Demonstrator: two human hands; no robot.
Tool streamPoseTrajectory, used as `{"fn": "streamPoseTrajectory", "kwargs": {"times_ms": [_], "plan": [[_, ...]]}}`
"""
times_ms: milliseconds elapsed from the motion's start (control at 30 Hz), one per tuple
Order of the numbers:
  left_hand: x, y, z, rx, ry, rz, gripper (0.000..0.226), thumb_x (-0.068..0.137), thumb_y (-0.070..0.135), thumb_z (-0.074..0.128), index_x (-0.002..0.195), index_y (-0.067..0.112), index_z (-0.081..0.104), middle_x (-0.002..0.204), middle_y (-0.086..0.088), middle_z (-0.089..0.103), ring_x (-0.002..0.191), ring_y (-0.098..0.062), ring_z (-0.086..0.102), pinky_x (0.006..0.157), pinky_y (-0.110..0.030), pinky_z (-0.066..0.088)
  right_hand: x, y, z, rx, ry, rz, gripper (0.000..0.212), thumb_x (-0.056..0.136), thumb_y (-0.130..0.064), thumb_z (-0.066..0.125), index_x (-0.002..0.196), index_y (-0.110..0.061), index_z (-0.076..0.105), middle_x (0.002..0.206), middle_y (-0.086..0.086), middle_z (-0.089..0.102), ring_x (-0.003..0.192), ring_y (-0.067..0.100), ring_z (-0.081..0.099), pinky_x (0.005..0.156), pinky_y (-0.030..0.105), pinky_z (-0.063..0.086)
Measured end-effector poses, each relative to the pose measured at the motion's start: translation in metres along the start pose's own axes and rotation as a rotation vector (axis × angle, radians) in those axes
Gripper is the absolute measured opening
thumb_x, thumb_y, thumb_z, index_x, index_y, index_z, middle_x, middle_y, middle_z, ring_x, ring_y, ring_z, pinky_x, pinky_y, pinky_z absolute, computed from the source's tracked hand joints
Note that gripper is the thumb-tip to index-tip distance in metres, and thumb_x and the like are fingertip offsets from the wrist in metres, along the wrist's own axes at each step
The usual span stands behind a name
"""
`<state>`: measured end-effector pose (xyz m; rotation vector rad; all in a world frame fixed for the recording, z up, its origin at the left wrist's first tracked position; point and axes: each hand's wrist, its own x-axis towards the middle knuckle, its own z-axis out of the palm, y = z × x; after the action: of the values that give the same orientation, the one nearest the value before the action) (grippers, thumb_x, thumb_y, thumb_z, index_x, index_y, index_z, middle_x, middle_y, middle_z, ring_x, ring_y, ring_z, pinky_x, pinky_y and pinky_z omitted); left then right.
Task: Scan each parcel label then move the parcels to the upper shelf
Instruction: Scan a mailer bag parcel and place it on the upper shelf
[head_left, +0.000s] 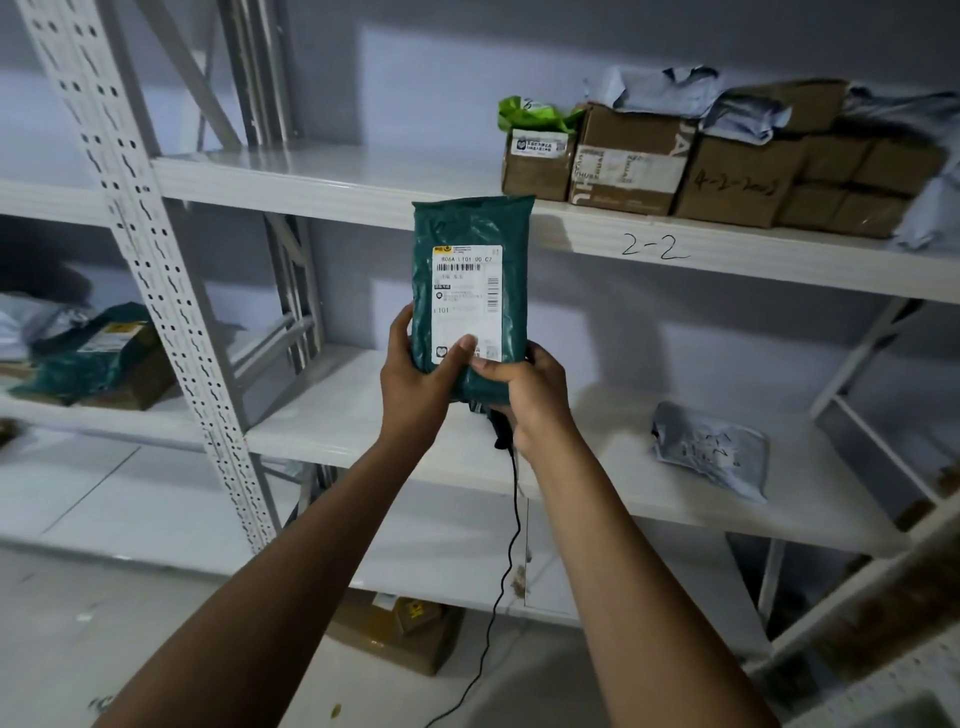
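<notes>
left hand (415, 384) gripping lower left edge of upright dark green plastic mailer parcel (472, 228), thumb on white paper label (467, 291) | right hand (530, 400) clasping its lower right corner, black corded scanner (501, 434) poking out beneath | behind: grey plastic mailer (709, 449) lying on middle shelf (363, 415) | farther up: brown cardboard boxes (623, 161) on white upper shelf (337, 182) marked 2-2

Pretty dim shot, with a cold bluish cast all over. The shelf tops (322, 176) caught most of the light, and it was murky shadow underneath. The label (467, 291) on the parcel (470, 223) was fairly sharp, but the boxes (727, 182) toward the right edge were smeared, and the upright (140, 249) leaned over from the wide lens.
</notes>
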<state>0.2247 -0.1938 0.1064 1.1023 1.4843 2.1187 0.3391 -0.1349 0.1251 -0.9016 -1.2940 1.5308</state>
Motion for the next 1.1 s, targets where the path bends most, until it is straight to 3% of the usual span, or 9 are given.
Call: {"fn": "streamPoseTrajectory", "kwargs": {"times_ms": [333,533,633,700,767,833,933,1033,1100], "plan": [[0.110,0.050,-0.011,-0.021,0.028,-0.017,0.059,0.086,0.040,0.080,0.137,0.026,0.053,0.124,0.004,0.069,0.107,-0.021,0.072,0.065,-0.045,0.065,0.061,-0.067,0.068,-0.043,0.038,-0.160,0.057,0.077,-0.026,0.087,0.127,-0.018,0.061,0.120,0.001,0.071,0.101,0.024,0.073,0.073,0.045,0.066],[0.218,0.075,-0.006,0.267,-0.015,-0.078,0.051,0.074,0.055,0.075,0.112,0.024,0.061,0.110,0.001,0.073,0.099,-0.023,0.072,0.087,-0.046,0.062,0.127,-0.103,0.107,-0.292,0.166,-0.351,0.040,0.088,-0.041,0.073,0.119,-0.022,0.058,0.116,-0.001,0.068,0.093,0.022,0.072,0.060,0.043,0.065],[0.266,0.086,0.004,0.389,-0.084,-0.110,0.047,0.082,0.048,0.075,0.113,0.015,0.061,0.106,-0.003,0.069,0.096,-0.024,0.068,0.077,-0.035,0.058,0.161,-0.120,0.113,-0.586,0.291,-0.447,0.041,0.087,-0.056,0.059,0.105,-0.021,0.069,0.097,0.000,0.073,0.086,0.023,0.071,0.068,0.039,0.061],[0.294,0.091,0.011,0.502,-0.164,-0.141,0.045,0.087,0.044,0.073,0.114,0.010,0.062,0.103,-0.007,0.067,0.090,-0.025,0.065,0.064,-0.031,0.048,0.179,-0.127,0.109,-0.782,0.434,-0.529,0.040,0.091,-0.051,0.053,0.088,-0.015,0.071,0.084,0.003,0.072,0.082,0.027,0.068,0.063,0.032,0.050],[0.319,0.093,0.016,0.553,-0.230,-0.189,0.041,0.088,0.042,0.072,0.108,0.008,0.061,0.098,-0.011,0.067,0.082,-0.025,0.065,0.060,-0.032,0.047,0.196,-0.134,0.101,-0.864,0.618,-0.616,0.036,0.092,-0.043,0.052,0.090,-0.014,0.074,0.094,0.011,0.072,0.097,0.034,0.066,0.073,0.037,0.049],[0.337,0.089,0.023,0.589,-0.257,-0.200,0.034,0.088,0.041,0.071,0.093,0.009,0.059,0.096,-0.012,0.068,0.081,-0.025,0.064,0.069,-0.033,0.052,0.209,-0.139,0.094,-0.898,0.763,-0.632,0.037,0.089,-0.039,0.059,0.110,-0.009,0.070,0.121,0.019,0.065,0.121,0.039,0.055,0.096,0.044,0.046],[0.352,0.083,0.035,0.686,-0.301,-0.176,0.030,0.086,0.044,0.064,0.083,0.015,0.055,0.101,-0.012,0.070,0.086,-0.025,0.064,0.087,-0.035,0.054,0.226,-0.141,0.092,-0.914,0.876,-0.633,0.057,0.086,-0.035,0.070,0.133,-0.006,0.056,0.143,0.021,0.050,0.132,0.042,0.044,0.104,0.049,0.042],[0.363,0.070,0.051,0.841,-0.328,-0.151,0.045,0.082,0.045,0.053,0.113,0.014,0.060,0.126,-0.012,0.063,0.116,-0.034,0.059,0.106,-0.044,0.046,0.236,-0.137,0.096,-0.972,0.990,-0.681,0.069,0.084,-0.039,0.071,0.141,-0.007,0.048,0.149,0.020,0.046,0.131,0.042,0.044,0.101,0.046,0.043],[0.369,0.061,0.059,0.800,-0.332,-0.093,0.050,0.082,0.038,0.051,0.129,0.019,0.056,0.132,-0.012,0.060,0.121,-0.035,0.056,0.107,-0.044,0.044,0.241,-0.135,0.098,-0.971,1.030,-0.665,0.073,0.084,-0.043,0.071,0.142,-0.007,0.047,0.151,0.020,0.044,0.132,0.041,0.044,0.099,0.047,0.045]]}}
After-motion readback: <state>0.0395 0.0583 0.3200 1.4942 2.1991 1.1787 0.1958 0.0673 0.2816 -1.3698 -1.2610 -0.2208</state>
